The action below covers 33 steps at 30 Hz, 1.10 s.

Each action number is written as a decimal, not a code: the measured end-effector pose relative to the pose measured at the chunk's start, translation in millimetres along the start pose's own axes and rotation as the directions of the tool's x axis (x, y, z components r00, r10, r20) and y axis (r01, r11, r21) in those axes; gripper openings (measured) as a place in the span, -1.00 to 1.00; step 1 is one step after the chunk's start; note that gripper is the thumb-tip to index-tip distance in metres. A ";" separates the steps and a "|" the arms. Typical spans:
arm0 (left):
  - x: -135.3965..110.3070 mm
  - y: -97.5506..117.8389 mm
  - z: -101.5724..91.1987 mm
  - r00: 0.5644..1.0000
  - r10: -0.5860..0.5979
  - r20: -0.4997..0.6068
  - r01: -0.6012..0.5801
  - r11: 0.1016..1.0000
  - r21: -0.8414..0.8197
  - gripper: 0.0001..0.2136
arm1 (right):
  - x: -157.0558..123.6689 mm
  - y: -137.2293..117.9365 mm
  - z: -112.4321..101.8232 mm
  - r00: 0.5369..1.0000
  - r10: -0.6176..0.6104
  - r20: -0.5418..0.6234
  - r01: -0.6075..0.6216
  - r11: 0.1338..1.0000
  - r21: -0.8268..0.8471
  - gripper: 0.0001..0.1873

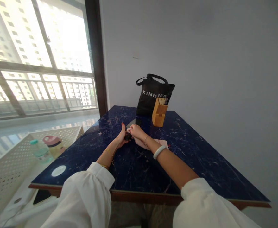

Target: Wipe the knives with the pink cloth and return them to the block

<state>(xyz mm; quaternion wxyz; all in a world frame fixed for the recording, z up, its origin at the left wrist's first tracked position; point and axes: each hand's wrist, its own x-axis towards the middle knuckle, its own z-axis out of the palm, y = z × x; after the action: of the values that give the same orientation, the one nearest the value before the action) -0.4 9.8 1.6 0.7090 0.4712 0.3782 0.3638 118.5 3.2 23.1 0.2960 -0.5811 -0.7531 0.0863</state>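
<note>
Close together over the middle of the table are both my hands. My left hand (122, 136) is wrapped round the black handle of a kitchen knife (132, 123), thumb pointing up. The wide grey blade points away from me, its lower part partly hidden by my fingers. My right hand (137, 131) is closed on a pale pink cloth (162, 143) and presses it where blade and handle meet. Part of the cloth trails under my right wrist onto the tabletop. Beyond the hands, to the right, stands a wooden knife block (159, 114) with at least one handle showing.
A black tote bag (147, 100) stands behind the block on the dark blue marbled table (196, 164). A white round sticker (58, 171) marks the near left corner. Left of the table, a white perforated basket (17, 152) holds a green-capped bottle (40, 151) and a pink-lidded cup (53, 145).
</note>
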 end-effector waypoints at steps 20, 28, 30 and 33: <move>3.5 -0.4 -8.8 0.995 -0.035 0.095 0.040 0.998 -0.049 -0.28 | -19.6 -3.7 5.3 0.996 -0.085 -0.037 0.089 0.989 0.118 -0.92; -12.0 -0.1 2.6 0.999 0.017 0.045 -0.013 0.997 -0.081 -0.32 | 11.7 21.3 0.1 0.997 0.035 -0.067 -0.028 0.994 0.109 -0.85; -13.9 -0.6 1.4 1.000 -0.001 0.023 0.004 0.993 -0.117 -0.32 | 9.6 18.1 2.8 0.998 -0.001 -0.064 0.008 0.993 0.114 -0.87; -13.5 -2.9 -3.9 1.000 0.008 0.013 -0.005 0.979 -0.205 -0.39 | -10.8 0.8 4.9 0.992 -0.123 -0.038 0.127 0.981 0.144 -0.95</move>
<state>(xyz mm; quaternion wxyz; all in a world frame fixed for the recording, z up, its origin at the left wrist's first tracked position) -9.3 -1.3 0.4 0.7552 0.3993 0.3322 0.3998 118.1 -5.5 15.0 0.3533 -0.5105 -0.7756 0.1141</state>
